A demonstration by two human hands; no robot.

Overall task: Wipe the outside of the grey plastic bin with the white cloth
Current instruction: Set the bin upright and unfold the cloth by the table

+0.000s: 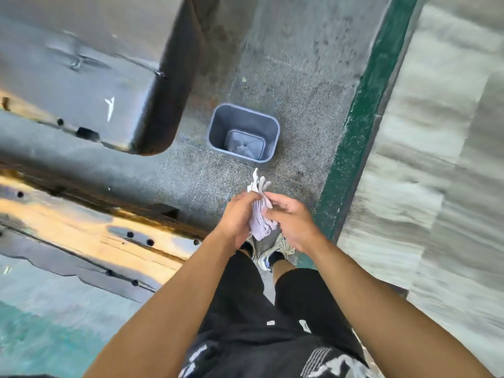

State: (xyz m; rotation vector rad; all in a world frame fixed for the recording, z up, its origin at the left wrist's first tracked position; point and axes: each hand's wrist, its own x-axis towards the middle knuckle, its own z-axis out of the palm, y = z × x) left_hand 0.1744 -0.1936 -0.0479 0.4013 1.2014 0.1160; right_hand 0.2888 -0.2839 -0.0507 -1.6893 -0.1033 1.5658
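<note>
left hand [236, 216] curled closed, right hand [290, 221] pinching

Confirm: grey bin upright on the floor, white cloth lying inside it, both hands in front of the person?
Not quite. The head view shows the white cloth held between the left hand and right hand. The grey bin stands upright and looks empty.

Speckled grey concrete floor [286, 77].
Dark worn metal surface [90, 77] at left; green painted strip [362, 126] borders pale wall [441, 132] at right.

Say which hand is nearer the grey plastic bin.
Left, narrowly. The left hand and right hand both clutch the white cloth above the shoes, short of the grey plastic bin standing on the floor.
</note>
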